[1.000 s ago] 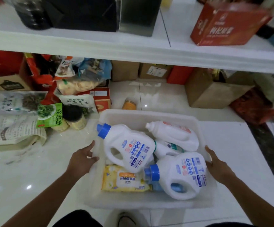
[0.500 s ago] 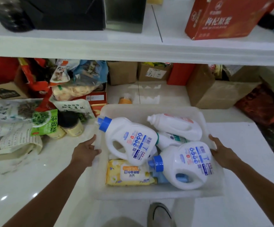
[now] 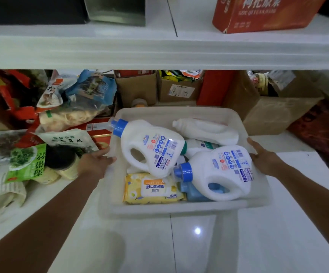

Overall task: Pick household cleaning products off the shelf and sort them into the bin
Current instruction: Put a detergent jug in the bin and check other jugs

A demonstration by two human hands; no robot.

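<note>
Left hand point(image 3: 95, 164) clasped bin point(image 3: 179, 208) rim at 9 o'clock, right hand point(image 3: 262, 158) at 3 o'clock. Bin lay below shelf point(image 3: 159, 54), holding detergent bottles point(image 3: 151, 146). Level, even lift seemed wise: loose bottles could roll.

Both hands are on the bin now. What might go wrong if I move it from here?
1. The left jug lies piled on other items, its blue cap at the left rim of the bin; a tilt may roll it out.
2. The left hand grips that rim close beside a black-lidded jar; sliding the bin leftward could knock it.
</note>
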